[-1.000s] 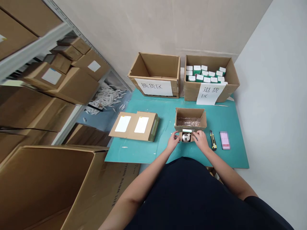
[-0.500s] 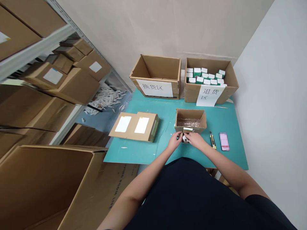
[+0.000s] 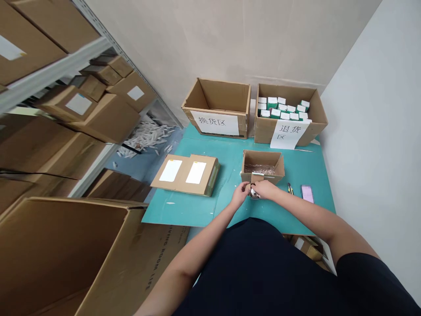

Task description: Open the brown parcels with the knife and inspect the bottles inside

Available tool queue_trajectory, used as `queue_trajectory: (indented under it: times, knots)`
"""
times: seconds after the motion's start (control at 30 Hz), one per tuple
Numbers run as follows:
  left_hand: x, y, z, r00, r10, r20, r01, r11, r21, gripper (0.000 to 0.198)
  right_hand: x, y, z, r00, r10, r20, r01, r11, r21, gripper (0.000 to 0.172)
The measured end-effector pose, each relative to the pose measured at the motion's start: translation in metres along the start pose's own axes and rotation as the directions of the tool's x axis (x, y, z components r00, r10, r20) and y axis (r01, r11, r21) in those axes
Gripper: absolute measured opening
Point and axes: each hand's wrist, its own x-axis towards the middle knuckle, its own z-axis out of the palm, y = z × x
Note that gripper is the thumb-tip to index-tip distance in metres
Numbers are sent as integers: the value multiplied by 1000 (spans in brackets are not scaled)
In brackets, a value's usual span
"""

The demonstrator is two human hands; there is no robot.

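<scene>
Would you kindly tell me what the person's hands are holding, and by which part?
The left hand and right hand seem closed on a shiny round metal object; the hold itself is hidden.

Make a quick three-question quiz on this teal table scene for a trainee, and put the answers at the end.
1. True or false: the utility knife lies to the right of the small open carton on the teal table.
2. Which carton holds the white-and-green boxes? A: the carton with the 换货区 sign. B: the carton with the 退货区 sign.
3. Fill in the blank: of the left hand and the right hand, the ___ one is nearer the knife.

Key: 1 true; 2 B; 3 right.
</scene>
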Motion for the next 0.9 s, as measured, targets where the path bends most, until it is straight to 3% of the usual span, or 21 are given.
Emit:
queue_trajectory:
  times: [0.13,0.3,0.47,0.53,0.67,0.77,0.9]
  knots:
    - [-1,2,-1,1000,-17,-6,17,999,-39,33,-6,9,-3,996,-84,-29,84,996,-8,42]
    - [-3,7,-10,1000,-6,4,6,1000,-8,32,-22,14,-26,973,-153,-174,162,986,39,44]
    - [-3,7,-17,1000,-10,-8,10,998,-58,33,-45,18,-59,944,-74,-321,161,954,254,42]
    - [-2,7,-17,1000,-15,-16,13,997,-81,33,-56,21,-69,925,6,-380,167,892,420,50]
    - [0,10,-18,999,-6,-41,5,1000,-30,29,-79,28,-80,856,205,-474,221,684,695,55]
    - [-1,13,-20,998,29,-48,-26,999,46,30,-92,30,-80,787,342,-514,285,537,794,53]
    - [-11,21,-30,996,27,-85,-15,991,132,45,-99,25,-75,717,446,-535,369,408,835,53]
